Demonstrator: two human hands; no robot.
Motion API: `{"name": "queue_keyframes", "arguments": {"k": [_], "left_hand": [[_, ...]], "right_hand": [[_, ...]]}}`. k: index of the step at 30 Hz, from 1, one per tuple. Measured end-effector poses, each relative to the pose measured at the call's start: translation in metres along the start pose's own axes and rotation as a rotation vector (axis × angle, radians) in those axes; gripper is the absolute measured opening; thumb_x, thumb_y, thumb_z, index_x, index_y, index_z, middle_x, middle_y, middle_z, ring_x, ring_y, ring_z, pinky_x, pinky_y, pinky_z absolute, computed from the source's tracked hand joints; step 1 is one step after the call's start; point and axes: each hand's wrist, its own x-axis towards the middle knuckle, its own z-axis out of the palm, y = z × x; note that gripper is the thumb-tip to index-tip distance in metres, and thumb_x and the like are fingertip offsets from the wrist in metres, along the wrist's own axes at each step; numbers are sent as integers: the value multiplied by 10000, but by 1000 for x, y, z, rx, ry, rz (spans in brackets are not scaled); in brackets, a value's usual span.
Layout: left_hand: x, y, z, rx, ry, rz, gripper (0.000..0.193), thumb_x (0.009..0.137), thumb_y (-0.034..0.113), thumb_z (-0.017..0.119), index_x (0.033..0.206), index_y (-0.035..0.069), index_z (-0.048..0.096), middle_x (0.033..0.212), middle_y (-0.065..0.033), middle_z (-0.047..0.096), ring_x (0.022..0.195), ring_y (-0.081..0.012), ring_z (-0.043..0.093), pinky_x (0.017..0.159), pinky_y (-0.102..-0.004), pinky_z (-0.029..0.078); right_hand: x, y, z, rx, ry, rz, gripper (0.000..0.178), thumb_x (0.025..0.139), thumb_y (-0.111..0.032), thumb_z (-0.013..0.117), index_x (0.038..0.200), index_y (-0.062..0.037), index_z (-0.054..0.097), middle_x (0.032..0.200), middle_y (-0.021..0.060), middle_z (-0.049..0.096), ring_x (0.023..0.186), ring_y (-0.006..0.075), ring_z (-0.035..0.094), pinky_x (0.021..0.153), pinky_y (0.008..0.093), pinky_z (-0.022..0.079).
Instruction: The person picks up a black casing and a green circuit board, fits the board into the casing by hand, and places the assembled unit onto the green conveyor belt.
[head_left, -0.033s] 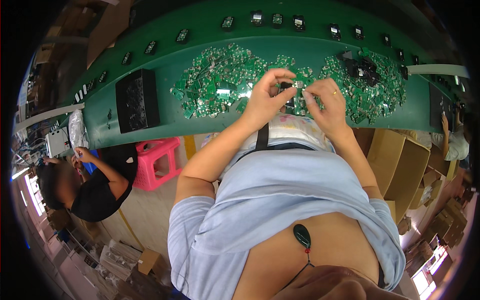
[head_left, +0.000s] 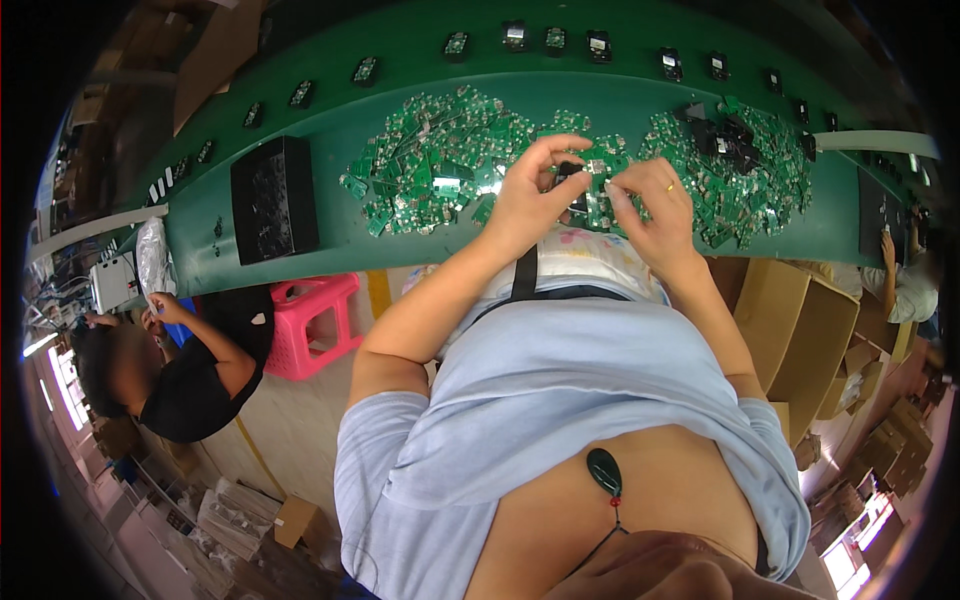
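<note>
My left hand (head_left: 535, 190) is closed around a small black plastic housing (head_left: 575, 190), gripped between thumb and fingers just above the table's near edge. Facing it, my right hand (head_left: 655, 205) has its thumb and index finger drawn together beside small green circuit boards; whether a board is in the pinch is hard to make out. One big heap of loose green circuit boards (head_left: 430, 165) lies left of my hands. A second heap of boards (head_left: 770, 190) spreads out to the right, with several black housings (head_left: 735, 145) on top.
A black open box (head_left: 274, 205) stands left on the green table (head_left: 345, 120). Black housings, some showing boards (head_left: 456, 45), line the far strip. Below are a pink stool (head_left: 315, 325) and cardboard boxes (head_left: 790, 325). A co-worker (head_left: 190, 375) sits left; another person is far right.
</note>
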Motion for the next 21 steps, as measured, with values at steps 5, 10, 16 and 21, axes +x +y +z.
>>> {"name": "queue_keyframes", "arguments": {"k": [5, 10, 16, 21], "left_hand": [[0, 7, -2, 157, 72, -68, 194, 811, 82, 596, 1004, 77, 612, 883, 20, 527, 629, -14, 474, 481, -159, 411], [3, 5, -2, 351, 179, 286, 137, 798, 60, 597, 931, 42, 626, 860, 6, 519, 642, -23, 481, 521, -158, 393], [3, 7, -1, 444, 219, 412, 137, 786, 35, 600, 921, 36, 620, 868, -32, 534, 753, -87, 513, 596, -194, 427], [4, 7, -2, 445, 231, 457, 143, 773, 24, 608, 916, 25, 616, 886, -60, 549, 785, -132, 534, 666, -230, 444]], "right_hand": [[2, -7, -8, -68, -118, -51, 130, 681, -23, 641, 787, -44, 569, 760, 53, 559, 660, 216, 524, 535, 307, 432], [6, -9, -9, -133, -172, -92, 163, 655, -17, 643, 797, -45, 567, 790, 41, 553, 679, 207, 524, 536, 309, 440], [13, -11, -6, -153, -187, -106, 181, 650, -16, 640, 810, -44, 560, 803, 42, 543, 704, 210, 520, 552, 311, 445], [16, -13, -4, -158, -203, -108, 194, 637, -6, 637, 808, -41, 553, 792, 51, 535, 711, 216, 514, 569, 314, 446]]}}
